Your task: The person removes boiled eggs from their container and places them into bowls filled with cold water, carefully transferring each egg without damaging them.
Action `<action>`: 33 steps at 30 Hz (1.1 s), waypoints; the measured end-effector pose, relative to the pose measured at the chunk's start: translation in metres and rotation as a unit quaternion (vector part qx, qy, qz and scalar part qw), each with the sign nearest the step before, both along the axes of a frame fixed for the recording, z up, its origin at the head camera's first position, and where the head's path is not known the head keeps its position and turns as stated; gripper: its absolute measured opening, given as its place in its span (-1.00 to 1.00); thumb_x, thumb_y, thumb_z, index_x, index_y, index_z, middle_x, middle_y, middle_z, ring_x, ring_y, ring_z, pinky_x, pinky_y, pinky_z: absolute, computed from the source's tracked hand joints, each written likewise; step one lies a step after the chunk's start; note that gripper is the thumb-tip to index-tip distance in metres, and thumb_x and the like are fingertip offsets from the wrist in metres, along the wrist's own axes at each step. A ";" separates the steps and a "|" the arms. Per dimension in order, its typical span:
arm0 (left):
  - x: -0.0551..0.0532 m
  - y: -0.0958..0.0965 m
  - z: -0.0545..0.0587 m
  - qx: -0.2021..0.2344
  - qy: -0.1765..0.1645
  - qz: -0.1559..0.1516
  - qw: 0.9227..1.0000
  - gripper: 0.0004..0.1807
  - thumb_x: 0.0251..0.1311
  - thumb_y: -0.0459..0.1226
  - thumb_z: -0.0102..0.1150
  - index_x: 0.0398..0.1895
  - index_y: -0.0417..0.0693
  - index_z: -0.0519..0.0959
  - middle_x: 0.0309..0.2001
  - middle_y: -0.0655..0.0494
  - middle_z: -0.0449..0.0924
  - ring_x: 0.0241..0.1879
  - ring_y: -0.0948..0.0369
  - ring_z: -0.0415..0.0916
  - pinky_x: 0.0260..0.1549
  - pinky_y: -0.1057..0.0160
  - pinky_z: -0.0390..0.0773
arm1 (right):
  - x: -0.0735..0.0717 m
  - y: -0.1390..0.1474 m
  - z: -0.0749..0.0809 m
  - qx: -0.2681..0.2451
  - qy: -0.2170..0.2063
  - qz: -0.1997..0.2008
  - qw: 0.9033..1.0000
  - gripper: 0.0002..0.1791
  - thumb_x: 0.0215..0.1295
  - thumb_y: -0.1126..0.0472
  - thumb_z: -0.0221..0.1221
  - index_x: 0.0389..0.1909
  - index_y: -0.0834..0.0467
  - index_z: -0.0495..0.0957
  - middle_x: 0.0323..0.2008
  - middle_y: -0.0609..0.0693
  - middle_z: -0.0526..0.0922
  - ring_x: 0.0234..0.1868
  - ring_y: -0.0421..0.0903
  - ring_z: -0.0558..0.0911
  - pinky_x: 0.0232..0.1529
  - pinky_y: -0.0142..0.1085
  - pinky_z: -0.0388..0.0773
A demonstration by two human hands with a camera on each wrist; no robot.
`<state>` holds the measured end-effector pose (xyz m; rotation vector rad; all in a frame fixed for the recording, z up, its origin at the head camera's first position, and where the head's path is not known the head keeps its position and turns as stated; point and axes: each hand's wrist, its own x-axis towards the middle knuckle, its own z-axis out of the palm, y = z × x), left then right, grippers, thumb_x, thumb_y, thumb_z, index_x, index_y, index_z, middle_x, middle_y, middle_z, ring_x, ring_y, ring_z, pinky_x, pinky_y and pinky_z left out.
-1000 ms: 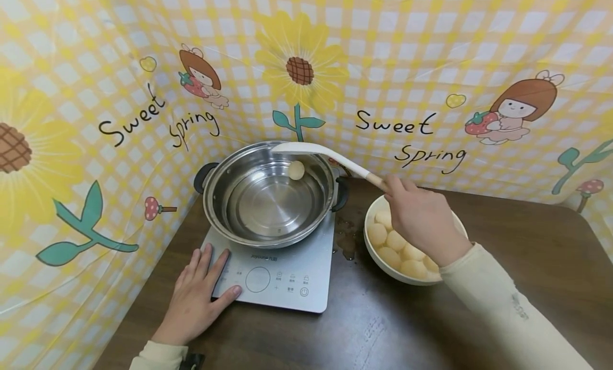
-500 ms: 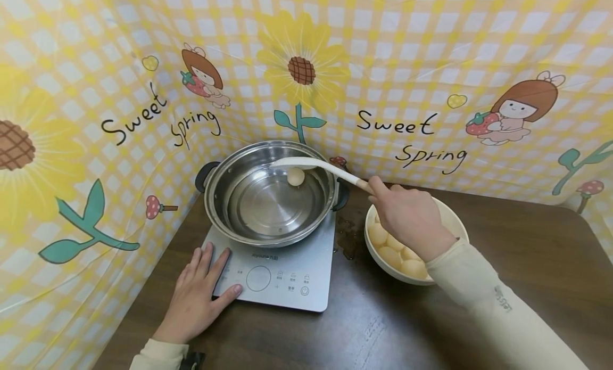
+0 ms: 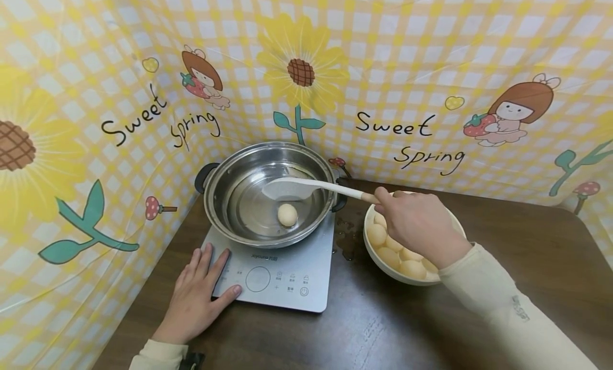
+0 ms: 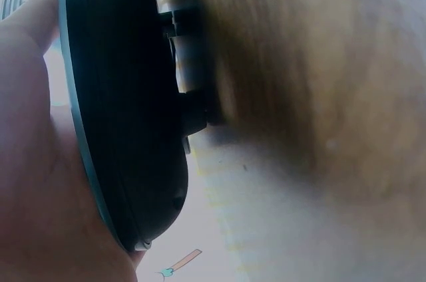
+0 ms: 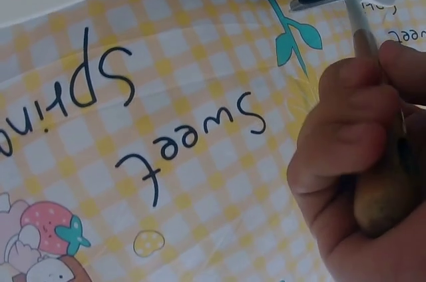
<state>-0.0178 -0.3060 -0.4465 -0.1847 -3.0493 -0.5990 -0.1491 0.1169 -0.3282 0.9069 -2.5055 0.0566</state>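
My right hand (image 3: 423, 223) grips the wooden handle of a white spatula (image 3: 347, 190), its fingers curled round the handle (image 5: 383, 195) in the right wrist view. The spatula's head dips into the water in a steel pot (image 3: 213, 215). A pale round ball (image 3: 288, 215) lies in the pot, just in front of the spatula head. Several similar balls fill a white bowl (image 3: 378, 266), partly hidden beneath my right hand. My left hand (image 3: 193, 301) rests with fingers spread on the left edge of the silver induction cooker (image 3: 306, 277) that carries the pot.
The dark wooden table (image 3: 373, 322) has a wet patch (image 3: 346, 245) between cooker and bowl. Black side handles (image 3: 205, 177) stick out from the pot. A checkered cloth backdrop (image 3: 407, 50) rises behind and to the left.
The spatula has come down from over the pot's far rim into the water. The ball has moved toward the pot's near side. The left hand has stayed in place.
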 end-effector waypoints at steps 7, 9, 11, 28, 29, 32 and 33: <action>0.000 0.000 -0.001 0.002 -0.001 0.000 1.000 -0.09 0.36 0.18 0.15 0.60 -0.06 0.12 0.59 -0.30 -0.25 0.55 -0.25 -0.33 0.30 -0.40 -0.10 | 0.008 0.006 0.003 0.009 0.047 0.028 0.998 -0.75 0.39 0.14 0.21 -0.37 0.17 0.39 -0.64 -0.04 0.31 -0.71 -0.01 0.35 -0.81 -0.20 0.25; 0.000 0.000 -0.001 0.001 0.000 0.000 1.000 -0.09 0.36 0.18 0.15 0.60 -0.06 0.13 0.59 -0.30 -0.25 0.55 -0.24 -0.34 0.30 -0.40 -0.10 | 0.012 0.008 0.004 0.011 0.050 0.036 0.998 -0.77 0.38 0.14 0.21 -0.36 0.17 0.42 -0.62 -0.03 0.35 -0.67 0.01 0.39 -0.77 -0.19 0.29; -0.001 0.000 -0.001 -0.002 0.000 0.001 1.000 -0.10 0.36 0.19 0.15 0.60 -0.07 0.14 0.59 -0.30 -0.24 0.55 -0.23 -0.34 0.30 -0.40 -0.09 | 0.016 0.010 0.006 0.013 0.045 0.043 0.998 -0.79 0.36 0.14 0.22 -0.36 0.17 0.44 -0.60 -0.04 0.37 -0.63 0.00 0.42 -0.74 -0.20 0.31; 0.000 0.000 -0.001 -0.002 -0.006 0.004 1.000 -0.09 0.36 0.19 0.14 0.60 -0.09 0.13 0.59 -0.32 -0.25 0.55 -0.22 -0.37 0.30 -0.41 -0.10 | 0.025 -0.007 0.028 0.042 -0.096 0.039 0.994 -0.69 0.48 0.06 0.16 -0.50 0.00 0.40 -0.79 -0.17 0.15 -0.80 -0.16 0.14 -0.75 -0.24 0.14; 0.000 0.000 -0.001 -0.003 -0.006 0.004 1.000 -0.09 0.36 0.19 0.14 0.60 -0.09 0.13 0.59 -0.32 -0.25 0.55 -0.22 -0.37 0.30 -0.41 -0.10 | 0.024 -0.009 0.029 0.043 -0.114 0.038 0.992 -0.68 0.49 0.05 0.15 -0.51 0.00 0.40 -0.80 -0.16 0.16 -0.79 -0.16 0.14 -0.75 -0.24 0.15; 0.000 0.000 -0.001 -0.005 -0.006 0.004 1.000 -0.09 0.36 0.19 0.14 0.60 -0.09 0.13 0.59 -0.32 -0.25 0.55 -0.22 -0.36 0.29 -0.41 -0.09 | 0.019 -0.014 0.033 0.046 -0.170 0.033 0.984 -0.65 0.49 0.05 0.16 -0.55 -0.02 0.38 -0.80 -0.16 0.20 -0.76 -0.17 0.17 -0.72 -0.25 0.17; 0.000 0.000 -0.001 -0.005 -0.006 0.004 1.000 -0.09 0.36 0.19 0.14 0.60 -0.09 0.13 0.59 -0.32 -0.24 0.55 -0.23 -0.36 0.29 -0.41 -0.09 | 0.017 -0.015 0.034 0.047 -0.187 0.032 0.981 -0.64 0.49 0.06 0.16 -0.55 -0.02 0.38 -0.79 -0.16 0.21 -0.75 -0.18 0.19 -0.70 -0.25 0.18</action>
